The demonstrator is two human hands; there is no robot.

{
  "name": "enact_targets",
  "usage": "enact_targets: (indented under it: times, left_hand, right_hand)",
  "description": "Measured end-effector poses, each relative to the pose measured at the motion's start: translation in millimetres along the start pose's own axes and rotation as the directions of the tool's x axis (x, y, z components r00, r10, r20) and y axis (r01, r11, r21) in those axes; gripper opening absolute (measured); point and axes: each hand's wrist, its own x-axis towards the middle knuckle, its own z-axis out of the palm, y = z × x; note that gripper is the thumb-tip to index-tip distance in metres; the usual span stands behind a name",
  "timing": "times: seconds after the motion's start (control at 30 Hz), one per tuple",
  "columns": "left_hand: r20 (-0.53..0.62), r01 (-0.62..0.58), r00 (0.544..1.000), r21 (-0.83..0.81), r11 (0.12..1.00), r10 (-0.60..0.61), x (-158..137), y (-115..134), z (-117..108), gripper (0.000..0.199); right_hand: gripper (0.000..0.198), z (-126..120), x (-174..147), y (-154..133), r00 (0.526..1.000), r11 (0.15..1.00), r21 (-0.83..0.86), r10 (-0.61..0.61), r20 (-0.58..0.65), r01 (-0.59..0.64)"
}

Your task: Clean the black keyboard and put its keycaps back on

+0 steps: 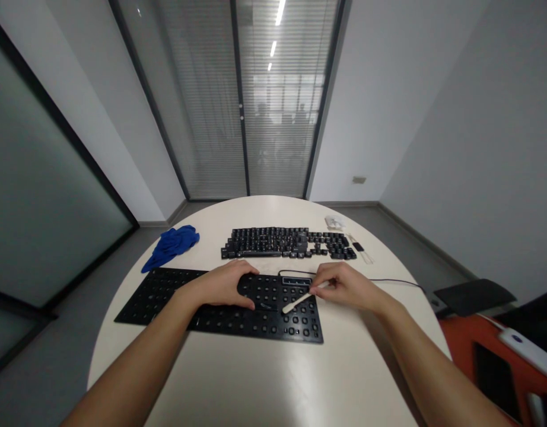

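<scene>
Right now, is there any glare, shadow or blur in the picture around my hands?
Head view: pale glare on the table nearer you than the black keyboard base; head view: soft shadow along the right forearm; head view: white stick in the right hand fairly clear, white strip at lower right blurrier.

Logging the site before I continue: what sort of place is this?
It looks like a small office or meeting room: a pale, rounded table, glass panels with blinds, and plain light walls.
</scene>
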Motion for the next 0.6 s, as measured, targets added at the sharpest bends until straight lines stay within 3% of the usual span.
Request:
enact_targets:
  times: [0.33, 0.6]
  left_hand:
    - [-0.058, -0.090, 0.994, 0.036, 0.995, 0.092, 10.2, 13.2, 13.5, 0.071]
    - [-0.144, -0.105, 0.983, 0.072, 0.992, 0.114, 15.5, 33.3, 32.1, 0.065]
  right_hand:
    - [0.024, -4.9, -1.6, -4.5, 1.000, 0.999, -0.031, 0.006, -0.004, -0.006]
    - [0.033, -4.2, 1.2, 2.5, 0.996, 1.000, 0.003, 0.027, -0.081, -0.027]
